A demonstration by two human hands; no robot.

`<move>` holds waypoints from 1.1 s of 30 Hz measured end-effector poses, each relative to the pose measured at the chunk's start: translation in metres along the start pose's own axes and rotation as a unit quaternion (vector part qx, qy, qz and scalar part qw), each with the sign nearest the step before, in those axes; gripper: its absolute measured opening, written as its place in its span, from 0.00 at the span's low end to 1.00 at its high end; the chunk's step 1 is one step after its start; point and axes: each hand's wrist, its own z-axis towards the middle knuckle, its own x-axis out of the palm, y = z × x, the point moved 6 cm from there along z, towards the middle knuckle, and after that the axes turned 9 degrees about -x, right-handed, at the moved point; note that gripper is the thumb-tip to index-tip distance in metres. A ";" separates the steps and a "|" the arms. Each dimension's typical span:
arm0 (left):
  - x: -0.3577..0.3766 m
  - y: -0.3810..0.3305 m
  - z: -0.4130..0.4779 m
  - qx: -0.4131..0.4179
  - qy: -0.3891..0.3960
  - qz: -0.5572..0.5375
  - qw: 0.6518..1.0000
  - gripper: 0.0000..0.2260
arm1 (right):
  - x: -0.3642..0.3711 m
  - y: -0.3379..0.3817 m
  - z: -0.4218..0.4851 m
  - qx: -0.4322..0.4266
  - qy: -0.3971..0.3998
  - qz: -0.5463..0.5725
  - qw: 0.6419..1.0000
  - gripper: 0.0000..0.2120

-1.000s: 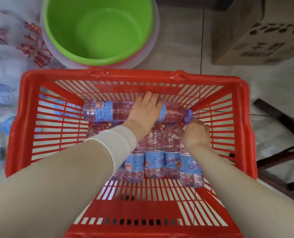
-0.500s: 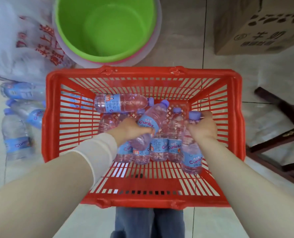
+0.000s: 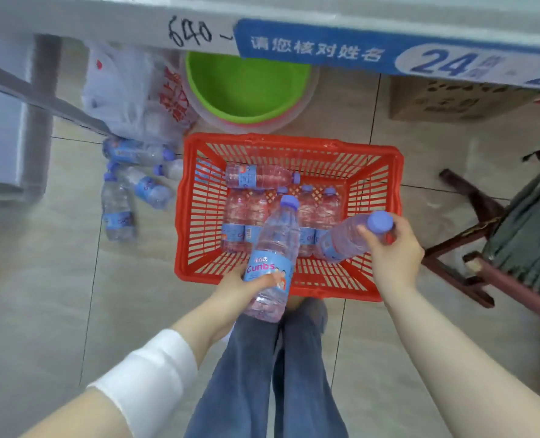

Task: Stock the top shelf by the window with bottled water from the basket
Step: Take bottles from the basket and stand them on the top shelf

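Observation:
A red plastic basket (image 3: 395,197) stands on the tiled floor in front of my feet. Inside it several water bottles (image 3: 306,213) with purple caps lie side by side, and one more bottle (image 3: 259,177) lies across them at the far end. My left hand (image 3: 240,281) grips the lower half of a clear bottle (image 3: 276,248) held nearly upright above the basket's near edge. My right hand (image 3: 392,251) holds a second bottle (image 3: 347,238) by its neck, tilted, over the basket's right side. A grey shelf edge (image 3: 136,23) with a blue label runs across the top.
Loose bottles (image 3: 120,203) lie on the floor left of the basket, beside a white plastic bag (image 3: 129,96). A green basin (image 3: 246,86) sits beyond the basket, a cardboard box (image 3: 445,102) to its right. A dark wooden chair (image 3: 499,254) stands at the right. A shelf post (image 3: 38,115) rises at left.
Both hands have lifted a bottle each out of the basket and upward. The view has pulled back and risen, so the shelf edge now shows at the top.

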 end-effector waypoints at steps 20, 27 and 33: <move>-0.020 -0.013 -0.421 0.259 0.031 -0.075 0.962 0.24 | -0.284 0.345 -0.171 -0.229 -0.133 -0.024 0.964 0.21; -0.091 0.001 -0.514 0.353 0.029 -0.077 0.932 0.30 | -0.300 0.465 -0.243 -0.349 -0.154 -0.019 0.924 0.26; -0.139 -0.026 -0.568 0.434 0.003 -0.073 0.898 0.29 | -0.302 0.560 -0.274 -0.419 -0.163 -0.007 0.893 0.25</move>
